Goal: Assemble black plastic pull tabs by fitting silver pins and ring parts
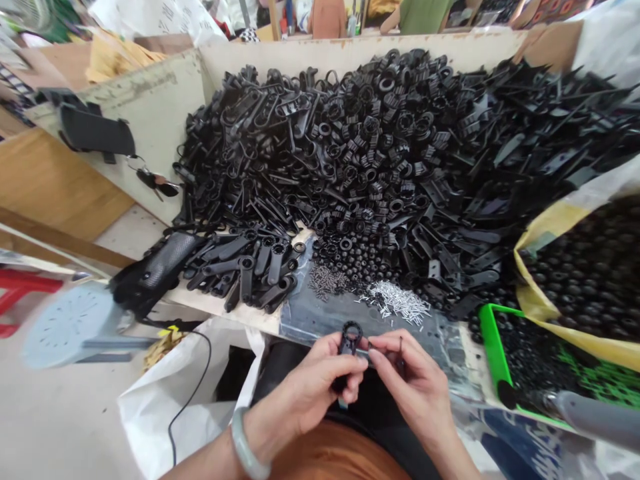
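The heap of silver pins (395, 301) lies on a grey sheet (340, 317) near the front edge of the table (203, 300). In front of the pins, toward the person's body, the left hand (325, 373) is closed around a black ring-ended part (351, 337), which stands with its ring uppermost and its lower end hidden by the fingers. The right hand (407, 373) is just beside it, thumb and fingertips pinched narrow on something small and dark at the part's side; the piece is too small to identify. A pale bangle (244, 443) circles the left wrist.

Just left of the pins is a mound of dark screws (327, 279), and just behind them lie round black beads (370, 263). Farther behind rises a broad heap of black plastic parts (385, 147), rings and flat pieces among them. Well to the left of the pins, long black levers with round ends (245, 270) lie close together at the table's edge. To the right of the pins stands a green tray (493, 347) of small black and green pieces, with a yellow-edged bag (536, 307) of dark balls beyond it.
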`<state>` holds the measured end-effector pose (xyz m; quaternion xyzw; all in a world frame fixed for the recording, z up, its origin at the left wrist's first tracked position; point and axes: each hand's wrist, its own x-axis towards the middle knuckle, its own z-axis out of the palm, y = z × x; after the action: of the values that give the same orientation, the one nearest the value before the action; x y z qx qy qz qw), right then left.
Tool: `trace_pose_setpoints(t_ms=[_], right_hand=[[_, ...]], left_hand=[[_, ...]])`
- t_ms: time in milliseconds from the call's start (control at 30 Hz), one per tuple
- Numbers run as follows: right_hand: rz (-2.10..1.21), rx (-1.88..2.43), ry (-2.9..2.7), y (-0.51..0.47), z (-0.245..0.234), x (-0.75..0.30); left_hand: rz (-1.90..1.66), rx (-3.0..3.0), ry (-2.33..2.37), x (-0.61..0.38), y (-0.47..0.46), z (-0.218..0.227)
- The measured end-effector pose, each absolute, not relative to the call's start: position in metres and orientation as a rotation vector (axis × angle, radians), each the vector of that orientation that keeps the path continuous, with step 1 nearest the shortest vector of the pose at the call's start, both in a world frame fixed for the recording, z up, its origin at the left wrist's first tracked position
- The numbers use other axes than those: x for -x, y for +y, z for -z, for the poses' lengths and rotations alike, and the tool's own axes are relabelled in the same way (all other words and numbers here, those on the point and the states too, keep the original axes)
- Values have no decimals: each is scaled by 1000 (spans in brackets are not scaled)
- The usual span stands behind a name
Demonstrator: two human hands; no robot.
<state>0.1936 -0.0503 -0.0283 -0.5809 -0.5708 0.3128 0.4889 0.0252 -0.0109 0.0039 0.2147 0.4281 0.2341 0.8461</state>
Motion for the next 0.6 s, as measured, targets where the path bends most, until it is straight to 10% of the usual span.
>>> trace_pose_setpoints(t_ms=[600], right_hand=[[-726, 1312, -1626, -49, 39, -197]], left_hand=[[-350, -991, 1029, -18, -19, -5]])
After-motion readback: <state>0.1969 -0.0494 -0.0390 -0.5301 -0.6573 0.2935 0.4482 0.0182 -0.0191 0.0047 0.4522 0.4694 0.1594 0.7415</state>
